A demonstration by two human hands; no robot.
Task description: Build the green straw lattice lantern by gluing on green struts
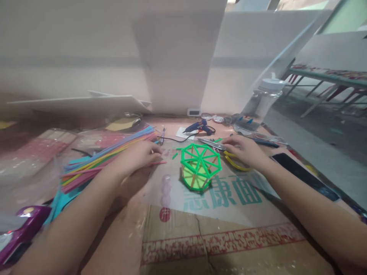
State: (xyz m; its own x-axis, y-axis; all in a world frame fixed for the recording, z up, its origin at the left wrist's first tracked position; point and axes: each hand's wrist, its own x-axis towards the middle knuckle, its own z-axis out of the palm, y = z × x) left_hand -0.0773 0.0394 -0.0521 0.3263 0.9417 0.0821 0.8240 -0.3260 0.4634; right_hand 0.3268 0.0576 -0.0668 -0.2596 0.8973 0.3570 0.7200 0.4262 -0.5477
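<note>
A green wheel-shaped frame (200, 160) with spokes stands in the middle, two octagonal rings joined by brown sticks, with a yellow-green disc at its lower ring. My right hand (242, 149) is closed around the middle of a pair of scissors (213, 144); the blades point left behind the frame and the yellow handles show below my fingers. To the left, my left hand (143, 154) hovers or rests beside a bundle of coloured strips (106, 152), its fingers loosely curved and apart. A pink strip (158, 163) pokes out beneath it.
Behind the frame lies a blue glue gun (197, 126) with a black cord. A clear water bottle (262, 103) stands at the back right, with a phone (305, 176) nearer me. A purple tool (24, 233) is at the lower left. Printed cardboard (177, 236) covers the front.
</note>
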